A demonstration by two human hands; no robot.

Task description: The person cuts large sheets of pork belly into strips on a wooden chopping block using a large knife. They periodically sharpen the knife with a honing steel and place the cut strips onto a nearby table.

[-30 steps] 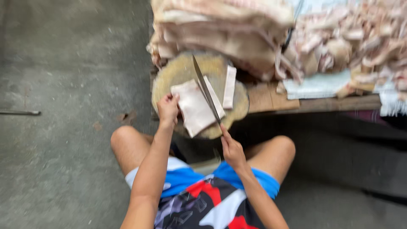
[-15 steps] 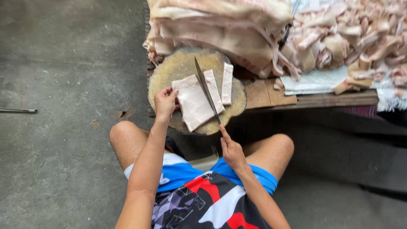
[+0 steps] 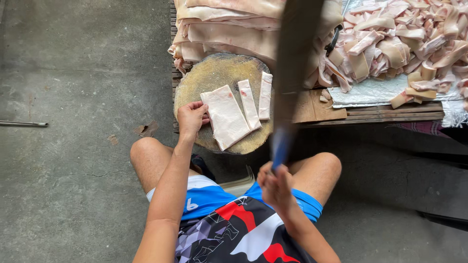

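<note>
On a round wooden chopping block [image 3: 219, 73], set at the near end of a low slatted worktop [image 3: 390, 114], a broad pale slab of pork skin [image 3: 225, 116] is laid flat, tilted slightly to the left. Its left edge is pressed down by the left hand [image 3: 191, 117], whose fingers [image 3: 199, 106] are curled loosely onto the slab rather than closed round it. Just beside the slab, to its right, two narrow cut strips [image 3: 249, 103] are seen lying side by side on the block, near each other but apart from the slab.

A long cleaver [image 3: 292, 68] is held raised above the block, blurred, its blade rising to the top of the head view and its blue handle gripped in the right hand [image 3: 275, 187], whose fingers are wrapped shut about it. The blade is clear of the meat.

Behind the block, a stack of large uncut skins [image 3: 229, 24] is piled on the worktop; to the right, a heap of cut strips [image 3: 404, 39] is spread over a pale sheet [image 3: 370, 92]. The person is seated low on a concrete floor [image 3: 73, 97], knees apart on either side of the block.
</note>
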